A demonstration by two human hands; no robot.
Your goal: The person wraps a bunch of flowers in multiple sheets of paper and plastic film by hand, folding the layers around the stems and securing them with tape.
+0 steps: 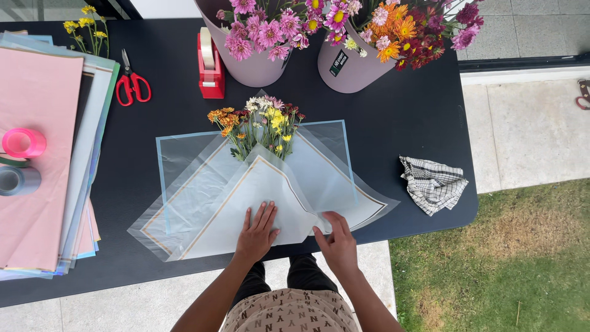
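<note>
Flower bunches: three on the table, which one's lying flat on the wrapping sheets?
The small mixed bunch of orange, white and yellow blooms, mid-table above the left hand. The other two stand upright in mauve buckets at the far edge.

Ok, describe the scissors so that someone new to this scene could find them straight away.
Start at the black table and go to its far left part. Between the stack of coloured paper sheets and the red tape dispenser lie the scissors, closed. Their red loop handles and slim metal blades set them apart.
</note>
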